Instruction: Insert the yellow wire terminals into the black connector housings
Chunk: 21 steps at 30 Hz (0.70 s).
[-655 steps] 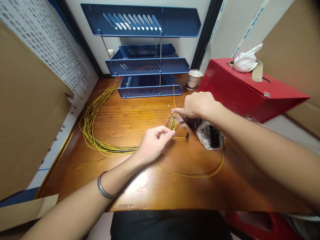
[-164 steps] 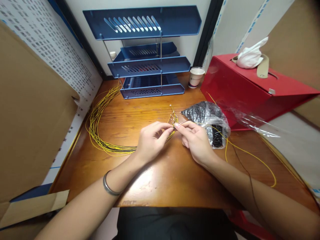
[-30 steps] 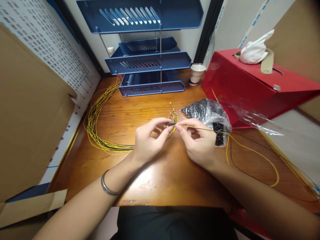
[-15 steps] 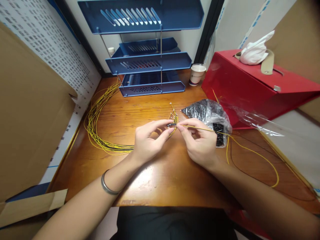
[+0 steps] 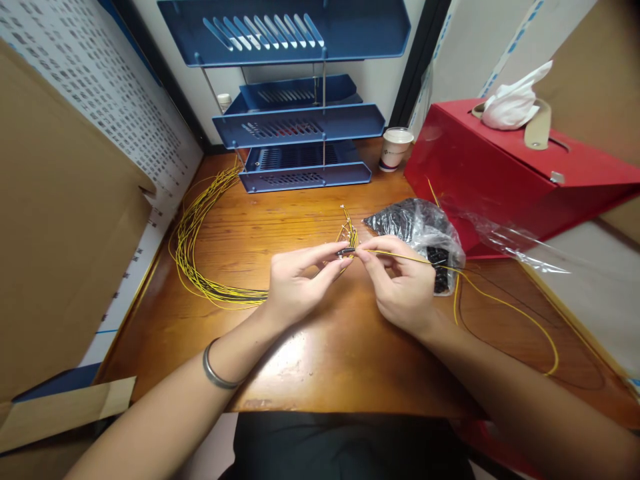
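Note:
Between thumb and fingertips, my left hand pinches a small black connector housing. My right hand is closed on a thin yellow wire right beside the housing, its end meeting the housing's right side. That wire runs over the right hand and loops across the table with a dark wire. Just behind the fingertips are the metal-tipped ends of a bundle of yellow and black wires, which curves round on the left. A clear plastic bag of black parts lies behind my right hand.
A blue tiered tray stands at the back of the wooden table. Near it is a paper cup. A red box with tissue on top bounds the right; cardboard stands at left.
The black housing has shifted slightly to the right and tilted a little between the fingers. Both hands keep their grip, and the loose wires at right have moved slightly.

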### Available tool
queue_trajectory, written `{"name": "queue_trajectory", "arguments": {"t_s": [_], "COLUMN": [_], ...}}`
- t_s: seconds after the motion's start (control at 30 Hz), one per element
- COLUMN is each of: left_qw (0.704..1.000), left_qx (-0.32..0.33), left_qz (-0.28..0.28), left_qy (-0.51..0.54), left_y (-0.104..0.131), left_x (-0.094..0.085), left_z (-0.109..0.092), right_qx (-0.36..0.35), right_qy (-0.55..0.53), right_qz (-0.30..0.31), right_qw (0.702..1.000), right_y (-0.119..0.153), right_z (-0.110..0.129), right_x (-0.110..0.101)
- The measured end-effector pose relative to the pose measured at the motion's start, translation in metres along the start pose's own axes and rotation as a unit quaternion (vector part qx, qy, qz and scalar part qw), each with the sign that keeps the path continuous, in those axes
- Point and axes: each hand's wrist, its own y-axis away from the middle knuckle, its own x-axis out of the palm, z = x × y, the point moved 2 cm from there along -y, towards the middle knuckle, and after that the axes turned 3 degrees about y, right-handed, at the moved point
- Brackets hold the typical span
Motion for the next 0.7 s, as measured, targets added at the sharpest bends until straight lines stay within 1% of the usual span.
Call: {"name": "queue_trajectory", "arguments": {"t_s": [0.23,0.47,0.6,0.7], "left_qw": [1.000,0.999,0.998,0.998], "left_qx": [-0.003,-0.034,-0.049,-0.053], "left_qz": [-0.003,0.019,0.034,0.037], "left_qy": [0.012,0.006,-0.008,-0.016], "left_y": [-0.0017,-0.0023,-0.0013,0.0001], "left_x": [0.0005,0.0011,0.0014,0.0020], "left_z": [0.0000,-0.0026,-0.0015,0.0011], "right_qx": [-0.052,-0.109,-0.123,-0.131], "right_qy": [0.025,0.084,0.096,0.103], "right_qz": [0.000,-0.033,-0.038,-0.031], "right_qw": [0.998,0.990,0.987,0.986], "right_y": [-0.0027,-0.0040,-0.0035,-0.0030], "right_z": [0.0010,0.0067,0.0062,0.0055], "right_x": [-0.0008,-0.0024,-0.0024,-0.0024]}}
